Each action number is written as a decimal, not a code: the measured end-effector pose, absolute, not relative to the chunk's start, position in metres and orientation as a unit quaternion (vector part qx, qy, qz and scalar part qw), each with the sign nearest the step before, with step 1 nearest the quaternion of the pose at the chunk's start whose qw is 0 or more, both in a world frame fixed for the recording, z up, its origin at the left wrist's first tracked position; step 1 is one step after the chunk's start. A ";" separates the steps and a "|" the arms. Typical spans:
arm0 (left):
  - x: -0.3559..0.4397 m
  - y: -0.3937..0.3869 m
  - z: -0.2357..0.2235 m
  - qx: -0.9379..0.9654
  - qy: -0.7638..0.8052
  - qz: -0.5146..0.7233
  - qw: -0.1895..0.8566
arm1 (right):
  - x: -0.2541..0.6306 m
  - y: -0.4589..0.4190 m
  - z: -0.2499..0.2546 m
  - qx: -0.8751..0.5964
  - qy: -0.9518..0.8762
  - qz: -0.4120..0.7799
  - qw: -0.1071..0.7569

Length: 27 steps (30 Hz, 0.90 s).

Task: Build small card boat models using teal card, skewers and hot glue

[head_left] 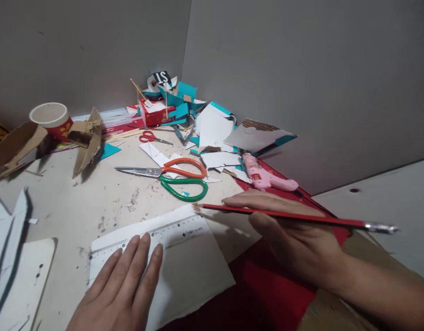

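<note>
My left hand (125, 285) lies flat with its fingers stretched out, pressing a clear plastic ruler (179, 232) onto a sheet of white card (194, 271). The ruler runs slantwise near the card's far edge. My right hand (295, 243) is closed around a red and black pencil (301, 217) with a silvery end. Its tip points left, at the card's far right corner beside the ruler's end. Just beyond the card rest large scissors (153, 171) with one orange and one green handle, their blades pointing left.
Behind the right hand lies a pink glue gun (267, 177). Small red scissors (153, 137), card scraps (215, 126) and a red box (155, 112) crowd the back, near grey walls. At left stand a paper cup (53, 117), cardboard pieces (88, 147) and white cut-outs (12, 239).
</note>
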<state>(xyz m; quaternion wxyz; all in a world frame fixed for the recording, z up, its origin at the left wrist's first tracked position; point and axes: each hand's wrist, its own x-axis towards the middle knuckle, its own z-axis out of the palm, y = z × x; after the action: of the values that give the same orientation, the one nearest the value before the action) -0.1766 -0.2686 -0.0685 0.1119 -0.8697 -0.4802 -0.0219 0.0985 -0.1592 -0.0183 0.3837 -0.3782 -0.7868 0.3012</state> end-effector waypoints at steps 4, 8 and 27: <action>-0.178 -0.268 -0.061 -0.883 -0.458 -0.004 0.101 | 0.071 -0.148 -0.011 -0.411 -0.744 0.379 0.366; -0.175 -0.271 -0.065 -0.877 -0.473 -0.036 0.079 | 0.027 -0.138 -0.007 -0.372 -0.739 0.473 0.303; -0.166 -0.270 -0.063 -0.872 -0.489 -0.022 0.018 | -0.066 -0.133 -0.022 -0.210 -0.807 0.530 0.155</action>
<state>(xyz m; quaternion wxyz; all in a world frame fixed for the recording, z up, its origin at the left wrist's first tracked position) -0.1658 -0.2699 -0.0633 0.0184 -0.8721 -0.4885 -0.0223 -0.0660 -0.1329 -0.0224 0.1548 -0.2099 -0.8068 0.5301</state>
